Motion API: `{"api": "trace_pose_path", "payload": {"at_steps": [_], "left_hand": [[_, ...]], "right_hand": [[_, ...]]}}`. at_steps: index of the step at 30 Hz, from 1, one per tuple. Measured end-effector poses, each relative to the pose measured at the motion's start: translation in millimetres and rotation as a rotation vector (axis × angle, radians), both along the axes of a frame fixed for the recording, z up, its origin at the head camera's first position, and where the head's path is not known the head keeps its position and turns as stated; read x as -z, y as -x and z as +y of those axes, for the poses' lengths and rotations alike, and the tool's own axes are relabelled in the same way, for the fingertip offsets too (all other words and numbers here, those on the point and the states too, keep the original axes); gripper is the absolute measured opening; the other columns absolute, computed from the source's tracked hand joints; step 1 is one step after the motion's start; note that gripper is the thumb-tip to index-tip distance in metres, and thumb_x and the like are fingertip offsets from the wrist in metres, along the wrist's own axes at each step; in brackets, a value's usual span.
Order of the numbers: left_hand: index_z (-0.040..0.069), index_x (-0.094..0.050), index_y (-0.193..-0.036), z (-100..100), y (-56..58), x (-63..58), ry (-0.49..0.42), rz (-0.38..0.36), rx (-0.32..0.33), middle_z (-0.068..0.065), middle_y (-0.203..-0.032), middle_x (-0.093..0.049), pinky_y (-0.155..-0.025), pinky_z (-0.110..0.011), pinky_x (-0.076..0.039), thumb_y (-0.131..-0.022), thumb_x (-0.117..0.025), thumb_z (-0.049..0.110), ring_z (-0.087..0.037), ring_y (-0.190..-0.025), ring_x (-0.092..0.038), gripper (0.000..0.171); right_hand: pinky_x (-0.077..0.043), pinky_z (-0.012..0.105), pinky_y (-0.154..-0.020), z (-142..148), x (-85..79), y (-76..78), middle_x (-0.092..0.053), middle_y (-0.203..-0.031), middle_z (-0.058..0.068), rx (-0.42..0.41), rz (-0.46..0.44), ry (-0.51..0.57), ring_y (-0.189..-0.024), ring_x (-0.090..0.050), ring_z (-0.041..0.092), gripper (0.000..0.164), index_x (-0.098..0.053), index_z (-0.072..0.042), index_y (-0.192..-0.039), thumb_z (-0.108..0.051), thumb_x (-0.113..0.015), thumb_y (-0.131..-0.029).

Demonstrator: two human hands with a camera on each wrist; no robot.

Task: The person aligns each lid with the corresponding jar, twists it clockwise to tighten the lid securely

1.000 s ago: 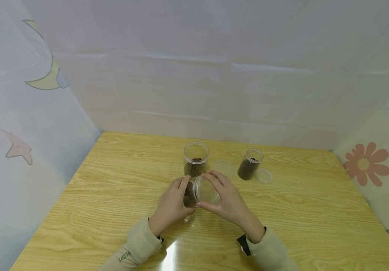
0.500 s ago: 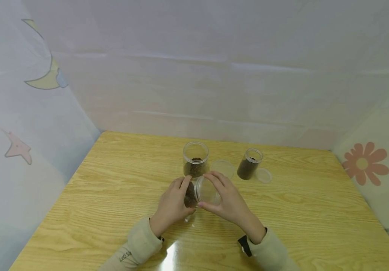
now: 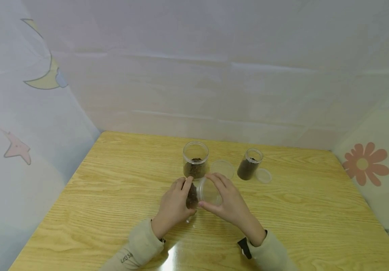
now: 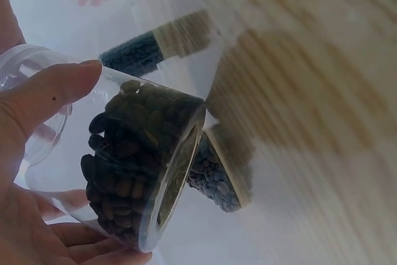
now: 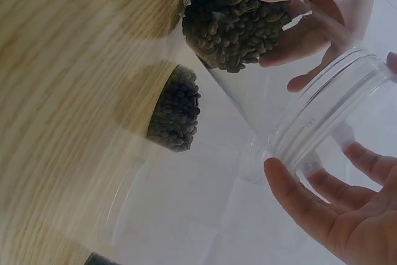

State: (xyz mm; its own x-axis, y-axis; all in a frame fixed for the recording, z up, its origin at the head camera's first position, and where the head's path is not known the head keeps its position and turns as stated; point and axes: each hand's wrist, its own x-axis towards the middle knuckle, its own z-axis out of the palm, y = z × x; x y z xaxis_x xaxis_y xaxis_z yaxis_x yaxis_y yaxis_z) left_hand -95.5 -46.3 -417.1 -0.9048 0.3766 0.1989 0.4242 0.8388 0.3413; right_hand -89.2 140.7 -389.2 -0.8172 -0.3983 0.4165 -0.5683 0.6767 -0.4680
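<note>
My left hand grips a clear jar part-filled with dark coffee beans, thumb on one side and fingers round the other. The jar is tipped, its mouth end to the right and the beans towards its base. At that mouth end, my right hand holds a clear round lid between thumb and fingers. Ridged rings show along its edge in the right wrist view, with the fingertips right at them. The palms face each other above the table.
Behind the hands stands a wide lidless jar of beans, a clear lid lying beside it. Further right is a narrower lidless jar with dark contents and a small lid. Printed cloth walls the wooden table.
Both hands have shifted slightly right with the jar and lid. The grips look the same, and the other jars and lids have not moved.
</note>
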Motion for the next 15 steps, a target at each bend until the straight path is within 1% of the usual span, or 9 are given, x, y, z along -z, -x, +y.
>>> {"api": "trace_pose_path", "payload": {"at_steps": [3, 7, 10, 15], "left_hand": [[0.007, -0.037, -0.132, 1.0, -0.4, 0.4, -0.005, 0.015, 0.0, -0.019, -0.122, -0.048, -0.072, -0.045, -0.052, -0.055, -0.087, 0.031, -0.035, -0.11, -0.049, 0.095], [0.007, -0.038, -0.131, 1.5, -1.2, 0.5, -0.014, 0.031, 0.0, -0.019, -0.121, -0.049, -0.071, -0.046, -0.052, -0.055, -0.088, 0.03, -0.035, -0.109, -0.05, 0.094], [0.007, -0.038, -0.131, 1.7, -1.6, 0.3, -0.012, 0.032, 0.0, -0.02, -0.12, -0.049, -0.071, -0.046, -0.052, -0.055, -0.088, 0.031, -0.036, -0.109, -0.05, 0.094], [0.007, -0.037, -0.131, 2.0, -1.9, -0.5, -0.002, 0.026, -0.002, -0.02, -0.121, -0.049, -0.072, -0.046, -0.051, -0.056, -0.087, 0.031, -0.036, -0.11, -0.05, 0.093]], "right_hand": [[-0.044, 0.05, -0.087, -0.4, 0.1, -0.6, -0.05, -0.124, 0.016, 0.015, 0.009, 0.009, -0.112, -0.049, 0.033, 0.073, -0.048, -0.007, -0.128, -0.038, -0.078, -0.068], [-0.045, 0.048, -0.086, -0.4, 0.9, -0.9, -0.051, -0.123, 0.014, 0.025, 0.011, 0.012, -0.11, -0.05, 0.032, 0.073, -0.048, -0.006, -0.128, -0.043, -0.075, -0.071], [-0.045, 0.047, -0.086, -0.8, 1.2, -1.2, -0.051, -0.122, 0.013, 0.034, 0.005, 0.015, -0.11, -0.051, 0.032, 0.072, -0.048, -0.007, -0.128, -0.046, -0.072, -0.072], [-0.046, 0.048, -0.086, -2.3, 2.1, -2.4, -0.052, -0.122, 0.015, 0.061, -0.007, 0.024, -0.109, -0.052, 0.033, 0.073, -0.048, -0.006, -0.128, -0.045, -0.073, -0.072]]}}
